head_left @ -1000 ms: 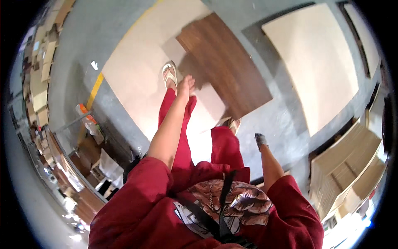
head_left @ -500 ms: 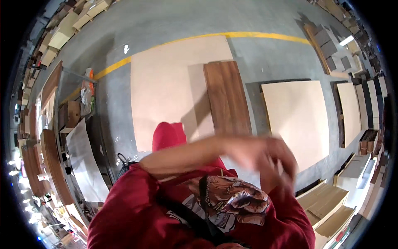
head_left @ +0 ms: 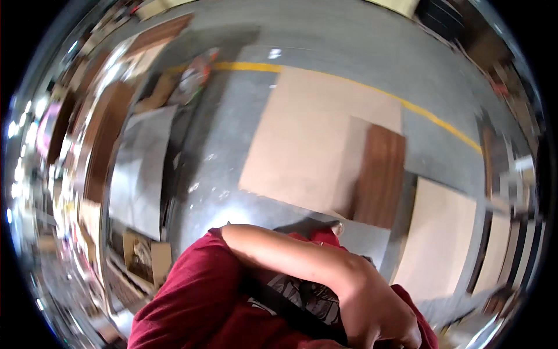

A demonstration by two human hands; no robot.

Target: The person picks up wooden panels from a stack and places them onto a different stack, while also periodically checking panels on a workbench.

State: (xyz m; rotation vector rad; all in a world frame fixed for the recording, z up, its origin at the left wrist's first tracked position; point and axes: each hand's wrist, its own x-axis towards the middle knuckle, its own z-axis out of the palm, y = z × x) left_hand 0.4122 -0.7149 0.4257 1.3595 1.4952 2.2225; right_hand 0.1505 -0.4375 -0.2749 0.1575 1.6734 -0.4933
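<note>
My left forearm comes out of a dark red sleeve and crosses my chest toward the lower right. My left hand hangs in front of my patterned shirt, its back to the camera and its fingers curled under. It lies close to a black strap that runs across my chest; whether the fingers grip anything is hidden. My right hand is out of view. The picture is blurred by head motion.
On the grey concrete floor lie a large pale board, a dark brown wooden panel on its right edge, and another pale board further right. A yellow floor line runs behind. Stacked boards and a grey sheet stand at the left.
The view has swung fast, so the boards have shifted and blurred. My raised left arm has come down across my chest, and the hand has dropped toward the lower right.
</note>
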